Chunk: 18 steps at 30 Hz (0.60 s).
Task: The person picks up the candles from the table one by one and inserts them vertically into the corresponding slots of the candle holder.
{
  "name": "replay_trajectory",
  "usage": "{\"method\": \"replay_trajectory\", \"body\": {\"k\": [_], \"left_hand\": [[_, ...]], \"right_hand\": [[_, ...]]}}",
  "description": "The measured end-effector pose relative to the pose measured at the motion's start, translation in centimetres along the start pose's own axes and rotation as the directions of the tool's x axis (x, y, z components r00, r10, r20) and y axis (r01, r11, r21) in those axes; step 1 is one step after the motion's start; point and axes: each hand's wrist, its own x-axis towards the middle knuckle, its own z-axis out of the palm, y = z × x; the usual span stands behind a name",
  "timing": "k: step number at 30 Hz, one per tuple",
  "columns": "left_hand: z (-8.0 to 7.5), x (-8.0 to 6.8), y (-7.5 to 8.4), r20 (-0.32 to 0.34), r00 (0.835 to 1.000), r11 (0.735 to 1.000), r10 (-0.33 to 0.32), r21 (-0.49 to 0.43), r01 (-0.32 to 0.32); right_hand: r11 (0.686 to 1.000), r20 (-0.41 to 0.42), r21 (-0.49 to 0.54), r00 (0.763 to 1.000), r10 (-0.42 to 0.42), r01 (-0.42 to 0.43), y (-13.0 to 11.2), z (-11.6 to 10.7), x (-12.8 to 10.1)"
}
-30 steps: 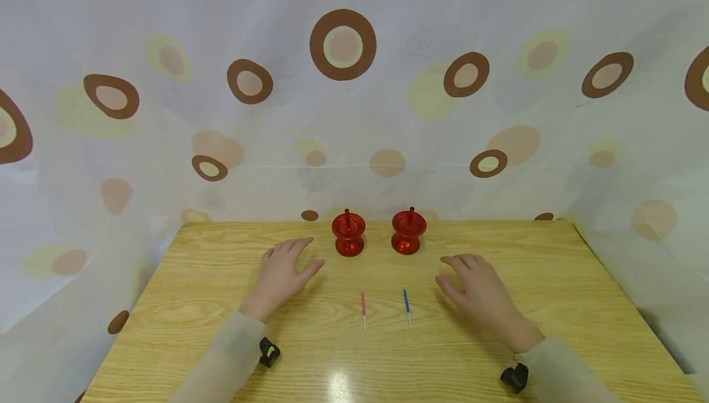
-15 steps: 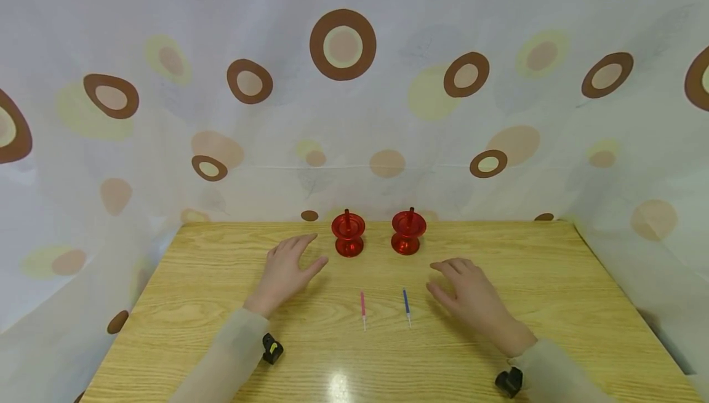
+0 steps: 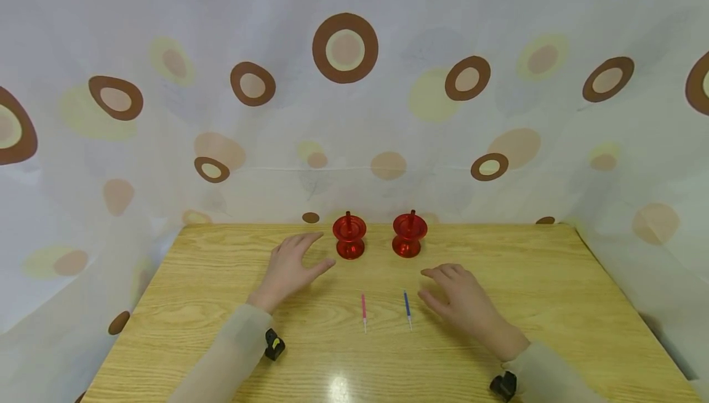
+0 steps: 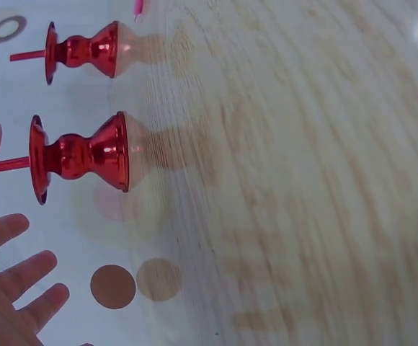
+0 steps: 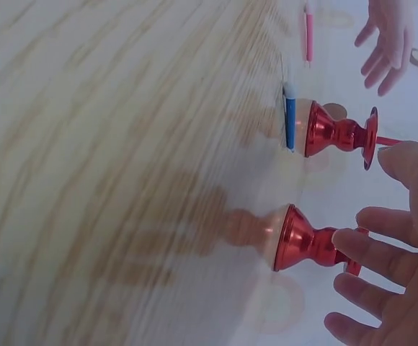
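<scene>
— What stands on the desk [image 3: 498,249]?

— Two red candle holders, upright, side by side near the far edge. The left candle holder [image 3: 349,237] and the right candle holder [image 3: 410,234] each have a thin spike rising from the top dish. Nearer to the person lie two thin candles, roughly parallel and a little apart: a pink candle [image 3: 363,307] on the left and a blue candle [image 3: 407,305] on the right.

— Where are the hands?

— The left hand [image 3: 292,267] rests over the desk with its fingers spread and relaxed, gripping nothing; its thumb points toward the left candle holder and ends just beside the base without touching it. The right hand [image 3: 462,300] hovers low over the desk with loosely spread fingers, also holding nothing. Its thumb is near the blue candle, apart from it.

— Anything else in view?

— A pale curtain [image 3: 166,144] with brown and yellow rings hangs behind and around the desk. Each wrist carries a small black camera, and both arms wear light sleeves.
</scene>
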Motion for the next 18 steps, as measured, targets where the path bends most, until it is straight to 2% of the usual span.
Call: {"method": "replay_trajectory", "body": {"k": [8, 18], "left_hand": [[0.3, 0.6, 0.0, 0.009, 1.000, 1.000, 0.004, -0.019, -0.004], [0.6, 1.3, 0.4, -0.027, 0.999, 0.997, 0.026, -0.073, -0.028]], "right_hand": [[0.996, -0.067, -0.006, 0.993, -0.094, 0.093, -0.4, 0.6, 0.3], [0.984, -0.132, 0.018, 0.976, -0.171, 0.175, -1.0, 1.2, 0.8]]}}
